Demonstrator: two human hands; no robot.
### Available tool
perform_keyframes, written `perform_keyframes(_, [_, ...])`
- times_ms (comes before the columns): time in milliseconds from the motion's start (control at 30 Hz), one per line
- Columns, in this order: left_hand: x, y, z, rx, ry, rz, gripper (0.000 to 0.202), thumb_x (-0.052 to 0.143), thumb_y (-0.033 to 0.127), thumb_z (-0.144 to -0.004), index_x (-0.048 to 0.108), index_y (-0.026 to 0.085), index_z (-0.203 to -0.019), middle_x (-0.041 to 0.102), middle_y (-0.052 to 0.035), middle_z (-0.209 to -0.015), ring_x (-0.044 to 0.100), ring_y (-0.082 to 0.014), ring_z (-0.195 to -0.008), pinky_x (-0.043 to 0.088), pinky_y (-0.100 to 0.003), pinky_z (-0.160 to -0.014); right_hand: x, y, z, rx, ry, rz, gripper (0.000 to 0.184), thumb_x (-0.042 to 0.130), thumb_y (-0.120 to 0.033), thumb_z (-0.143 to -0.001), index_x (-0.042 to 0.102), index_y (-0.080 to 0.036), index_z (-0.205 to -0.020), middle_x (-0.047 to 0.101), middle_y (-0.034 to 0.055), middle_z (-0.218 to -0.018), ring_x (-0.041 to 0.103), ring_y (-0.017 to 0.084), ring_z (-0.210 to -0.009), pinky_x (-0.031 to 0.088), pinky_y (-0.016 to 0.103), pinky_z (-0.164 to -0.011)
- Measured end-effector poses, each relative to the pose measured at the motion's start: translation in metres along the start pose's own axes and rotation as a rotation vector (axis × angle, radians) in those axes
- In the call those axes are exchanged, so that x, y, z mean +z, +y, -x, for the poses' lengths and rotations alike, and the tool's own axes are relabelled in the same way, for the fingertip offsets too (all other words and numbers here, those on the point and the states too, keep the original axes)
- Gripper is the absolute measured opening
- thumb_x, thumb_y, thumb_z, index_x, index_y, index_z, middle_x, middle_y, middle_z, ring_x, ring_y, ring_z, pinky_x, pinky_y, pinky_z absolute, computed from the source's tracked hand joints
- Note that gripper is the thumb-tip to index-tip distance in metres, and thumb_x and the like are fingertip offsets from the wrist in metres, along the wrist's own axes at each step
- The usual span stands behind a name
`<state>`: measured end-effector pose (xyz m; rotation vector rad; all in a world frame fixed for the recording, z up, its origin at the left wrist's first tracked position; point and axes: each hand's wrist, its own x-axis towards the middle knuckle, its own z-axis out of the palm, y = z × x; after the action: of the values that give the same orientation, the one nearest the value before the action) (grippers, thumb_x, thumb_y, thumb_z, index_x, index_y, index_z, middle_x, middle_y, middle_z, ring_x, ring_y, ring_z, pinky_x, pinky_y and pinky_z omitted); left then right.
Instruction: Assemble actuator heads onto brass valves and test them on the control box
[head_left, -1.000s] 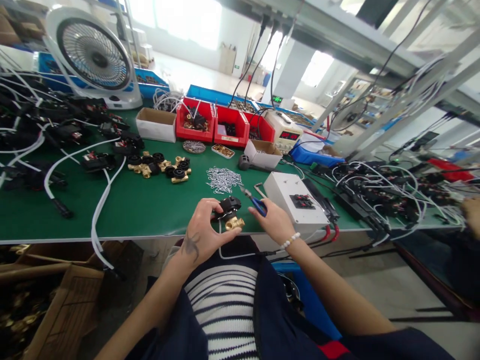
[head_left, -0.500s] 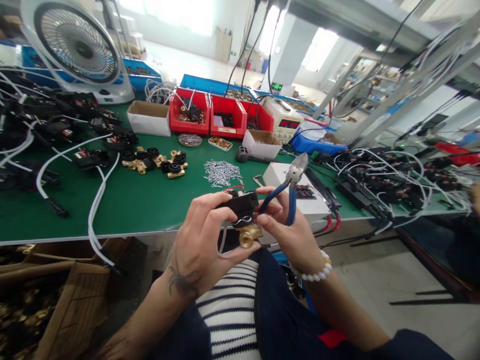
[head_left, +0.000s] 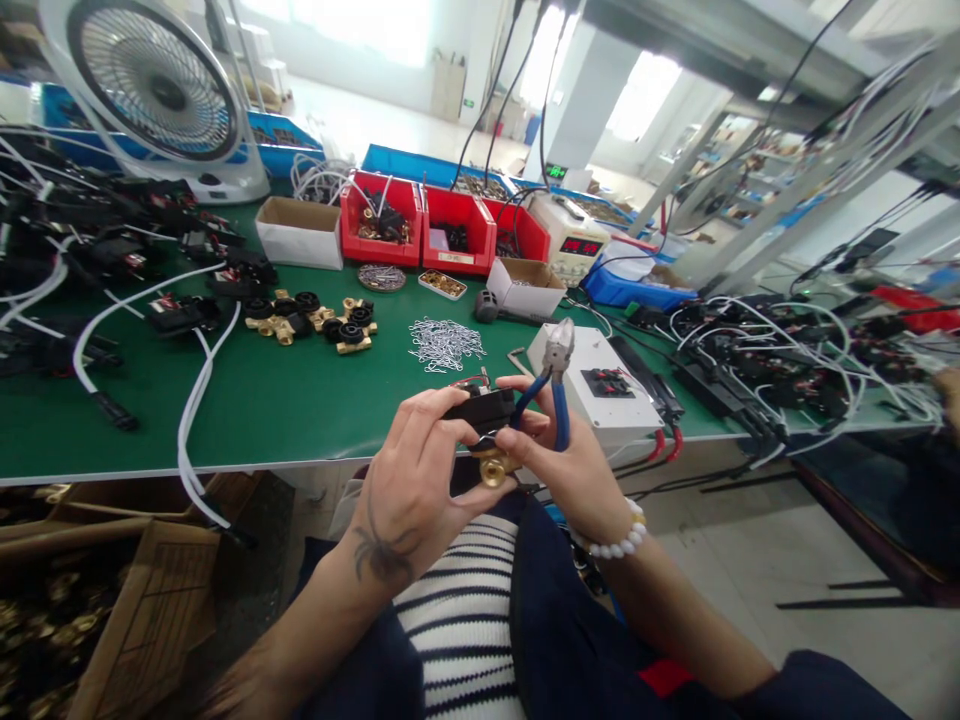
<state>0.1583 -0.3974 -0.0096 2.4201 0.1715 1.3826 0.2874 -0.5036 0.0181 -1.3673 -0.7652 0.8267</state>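
My left hand (head_left: 416, 480) grips a small valve (head_left: 484, 420) with a black coil block on top and a brass fitting below, held over my lap just in front of the green table's edge (head_left: 187, 470). My right hand (head_left: 570, 470) holds blue-handled cutting pliers (head_left: 551, 385), jaws pointing up, while its thumb and fingers also touch the valve's right side. Thin red and white wires come off the valve.
On the table lie a pile of small metal clips (head_left: 445, 345), several black-and-brass valves (head_left: 315, 322), a white test box (head_left: 596, 385), red bins (head_left: 420, 235), cardboard boxes, a fan (head_left: 154, 95) and many white cables. Another person's hand (head_left: 949, 395) shows at the far right.
Both hands lifted the valve from the table edge toward me. The pliers swung upright in my right hand, then dropped slightly and moved left against the valve.
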Motion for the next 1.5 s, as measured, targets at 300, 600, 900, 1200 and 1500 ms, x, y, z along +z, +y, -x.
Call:
perform_keyframes(300, [0.006, -0.003, 0.004, -0.039, 0.003, 0.012, 0.034, 0.080, 0.028, -0.078, 0.055, 0.013, -0.094, 0.063, -0.0184, -0.113, 0.062, -0.0311, -0.111, 0.057, -0.045, -0.095, 0.002, 0.005, 0.000, 0.028, 0.052, 0.051, 0.056, 0.081, -0.041, -0.075, 0.055, -0.024, -0.121, 0.076, 0.0048, -0.107, 0.074, 0.021, -0.093, 0.061, 0.034, -0.083])
perform_keyframes(600, [0.015, -0.009, 0.012, -0.048, 0.012, 0.015, 0.036, 0.080, 0.030, -0.077, 0.053, 0.015, -0.096, 0.063, -0.0171, -0.112, 0.063, -0.0298, -0.109, 0.058, -0.044, -0.093, -0.001, 0.013, -0.004, 0.034, 0.050, 0.101, 0.054, 0.080, -0.041, -0.076, 0.054, -0.025, -0.120, 0.074, 0.0068, -0.117, 0.073, 0.024, -0.102, 0.060, 0.037, -0.089])
perform_keyframes(900, [0.019, -0.008, 0.011, -0.052, 0.065, -0.039, 0.031, 0.078, 0.029, -0.080, 0.054, 0.016, -0.095, 0.064, -0.0161, -0.112, 0.063, -0.0297, -0.112, 0.057, -0.045, -0.093, 0.003, 0.009, -0.006, 0.045, 0.042, 0.056, 0.053, 0.078, -0.038, -0.079, 0.054, -0.025, -0.124, 0.074, 0.0059, -0.117, 0.074, 0.022, -0.098, 0.061, 0.036, -0.087])
perform_keyframes(1200, [0.023, -0.011, 0.014, -0.045, 0.066, -0.024, 0.032, 0.077, 0.026, -0.079, 0.053, 0.016, -0.096, 0.064, -0.0165, -0.114, 0.063, -0.0307, -0.113, 0.057, -0.046, -0.094, 0.005, 0.011, -0.008, 0.041, 0.082, 0.073, 0.054, 0.078, -0.034, -0.077, 0.052, -0.025, -0.123, 0.076, 0.0051, -0.110, 0.075, 0.022, -0.094, 0.061, 0.037, -0.087])
perform_keyframes(1500, [0.039, -0.017, 0.021, -0.095, 0.063, 0.019, 0.028, 0.074, 0.029, -0.082, 0.053, 0.018, -0.096, 0.063, -0.0147, -0.115, 0.062, -0.0288, -0.112, 0.056, -0.045, -0.093, 0.000, 0.027, -0.014, 0.019, 0.126, 0.149, 0.052, 0.077, -0.035, -0.076, 0.055, -0.023, -0.120, 0.076, 0.0059, -0.108, 0.074, 0.021, -0.093, 0.061, 0.035, -0.082])
